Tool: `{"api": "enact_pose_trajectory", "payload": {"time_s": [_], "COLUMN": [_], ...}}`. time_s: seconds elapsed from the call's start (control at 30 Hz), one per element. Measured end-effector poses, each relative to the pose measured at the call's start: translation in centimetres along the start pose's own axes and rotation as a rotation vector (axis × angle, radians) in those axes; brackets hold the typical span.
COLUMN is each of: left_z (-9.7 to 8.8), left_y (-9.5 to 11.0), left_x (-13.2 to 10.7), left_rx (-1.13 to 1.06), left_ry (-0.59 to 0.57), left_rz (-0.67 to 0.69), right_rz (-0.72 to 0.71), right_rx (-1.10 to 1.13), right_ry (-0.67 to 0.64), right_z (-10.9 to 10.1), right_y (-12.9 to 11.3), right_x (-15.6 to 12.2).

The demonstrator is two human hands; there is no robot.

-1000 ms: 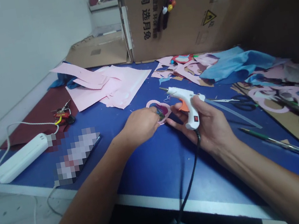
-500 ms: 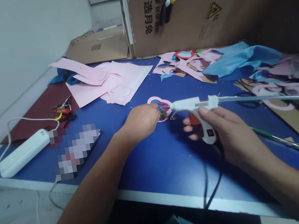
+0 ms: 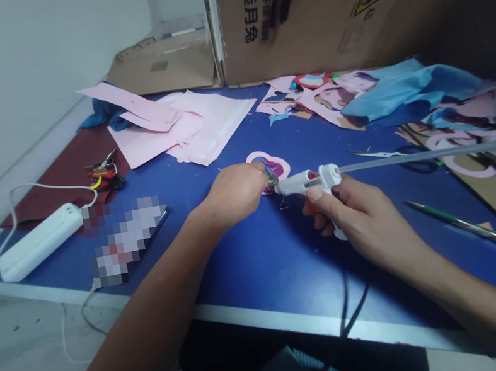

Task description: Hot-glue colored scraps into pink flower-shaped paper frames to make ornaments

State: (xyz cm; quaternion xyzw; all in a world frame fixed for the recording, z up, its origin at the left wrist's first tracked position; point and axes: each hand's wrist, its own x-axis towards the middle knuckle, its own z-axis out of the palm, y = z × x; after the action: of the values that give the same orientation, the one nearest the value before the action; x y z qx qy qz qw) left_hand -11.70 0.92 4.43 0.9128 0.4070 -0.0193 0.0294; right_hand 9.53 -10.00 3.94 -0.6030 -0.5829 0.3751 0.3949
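My right hand [image 3: 352, 205] is wrapped round the grip of a white hot glue gun [image 3: 298, 185], its nozzle pointing left. A long translucent glue stick [image 3: 416, 159] sticks out of the gun's back. My left hand [image 3: 242, 193] is closed at the left side of a pink paper cutout [image 3: 282, 170] with a shiny purple, blue and green middle. Its fingertips are mostly hidden behind the knuckles. The nozzle is right beside these fingers, at the cutout's lower edge; I cannot tell whether it touches. A thin glue string hangs under the nozzle.
Pink sheets [image 3: 200, 133] lie at the back left, blue cloth [image 3: 409, 96] and paper scraps at the back right. Scissors [image 3: 381, 153] and a green pen [image 3: 476, 228] are on the right. Keys [image 3: 104, 174], a white power bank [image 3: 41, 241] and a blurred phone-like object [image 3: 130, 241] lie left.
The glue gun has turned in my right hand's grip, its back end swinging left and its nozzle dipping slightly. My left hand stays at the cutout. The view has shifted a little.
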Motion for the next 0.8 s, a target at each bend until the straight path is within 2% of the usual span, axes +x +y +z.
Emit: {"api": "enact_pose_trajectory", "payload": {"time_s": [0.3, 0.8], "left_z": [-0.55, 0.09], "left_y": [0.36, 0.05], "left_x": [-0.03, 0.06], "left_rx": [0.014, -0.008], "left_ry": [-0.028, 0.015], "left_rz": [0.007, 0.009], "right_rz": [-0.016, -0.055], "right_rx": [-0.073, -0.155], "right_ry": [-0.028, -0.032], "right_z": [0.47, 0.55], "right_y": [0.63, 0.92], "right_x": [0.33, 0.76]}}
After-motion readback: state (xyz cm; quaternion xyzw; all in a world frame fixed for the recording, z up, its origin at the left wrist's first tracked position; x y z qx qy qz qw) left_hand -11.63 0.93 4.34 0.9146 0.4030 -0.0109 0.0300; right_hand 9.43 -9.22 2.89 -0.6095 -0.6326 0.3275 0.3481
